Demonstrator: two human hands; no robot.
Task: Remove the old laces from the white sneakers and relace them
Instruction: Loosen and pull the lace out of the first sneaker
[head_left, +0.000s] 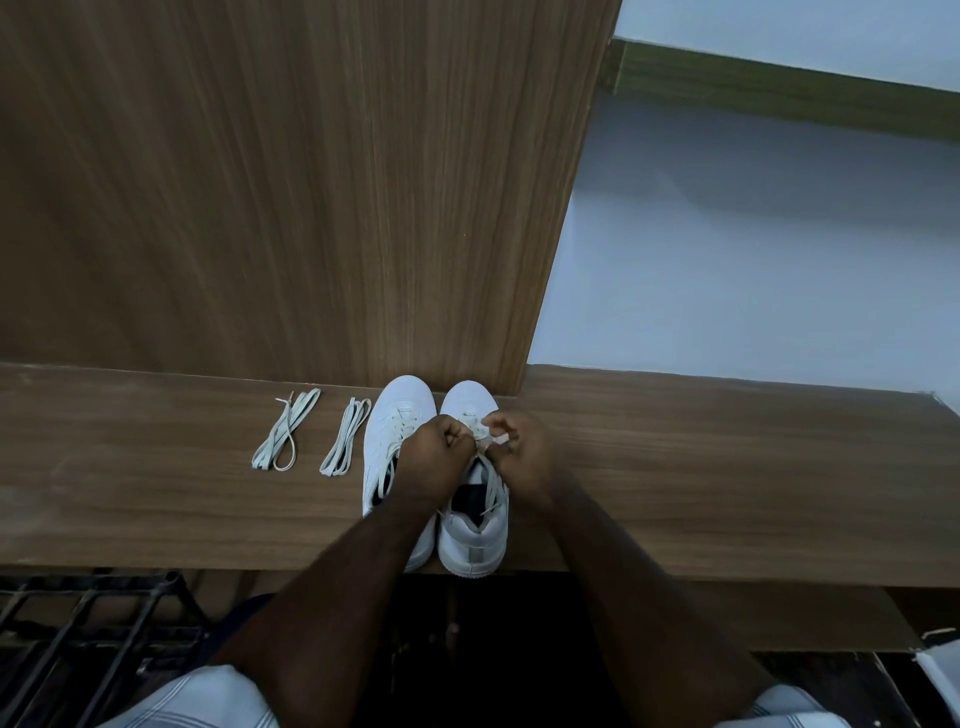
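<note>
Two white sneakers stand side by side on a wooden shelf (727, 493), toes pointing away from me. The left sneaker (387, 431) has its lace threaded, with loose ends hanging by the opening. Over the right sneaker (475, 540), my left hand (434, 447) and my right hand (514, 447) both pinch its lace (480, 431) near the lower eyelets. My fingers are curled around the lace. Two bundles of spare pale laces lie on the shelf to the left: one (285, 436) farther left, one (345, 436) beside the left sneaker.
A tall wooden panel (311, 182) rises right behind the shelf, touching the sneakers' toes. A pale wall (753, 234) lies to the right of it. Below the shelf's front edge at the left stands a black metal rack (93, 623).
</note>
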